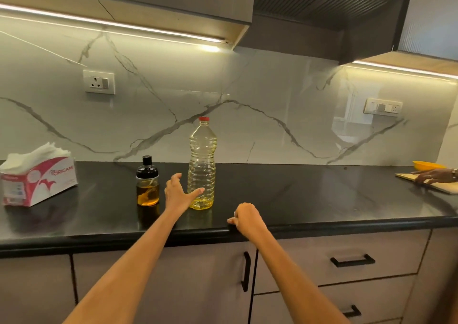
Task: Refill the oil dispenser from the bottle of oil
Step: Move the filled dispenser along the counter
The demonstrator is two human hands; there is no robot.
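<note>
A small glass oil dispenser [147,182] with a black cap stands on the black countertop [297,195], holding some amber oil at its bottom. To its right stands a tall clear plastic oil bottle [202,160] with a red cap, upright, with yellow oil low in it. My left hand [179,192] reaches between the two, fingers spread, thumb just in front of the bottle's lower part, gripping nothing. My right hand [245,218] rests curled at the counter's front edge, a ring on one finger, nothing visible in it.
A pink and white tissue box [39,181] sits at the left of the counter. At the far right another person's hand [433,175] lies on a wooden board [443,187] beside a yellow bowl [425,165]. Drawers and cabinet doors with black handles lie below.
</note>
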